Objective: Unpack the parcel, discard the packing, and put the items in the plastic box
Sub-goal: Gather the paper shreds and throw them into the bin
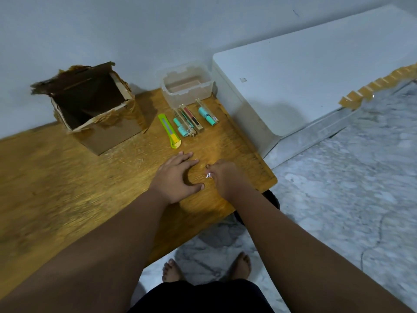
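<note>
Left hand [176, 177] flat; right hand [222, 175] pinches scrap [208, 175]

Wall [158, 30]: plain, pale grey.
Floor [361, 177]: white marble with grey veins.
Table [67, 188]: worn wooden top, against the wall.
White cabinet [316, 71]: low, beside the table.

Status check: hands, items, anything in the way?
Left hand open, resting on table. Right hand pinching small wrapper scrap. Items lie before plastic box, not yet in. Cutter alongside, nothing blocking.
</note>
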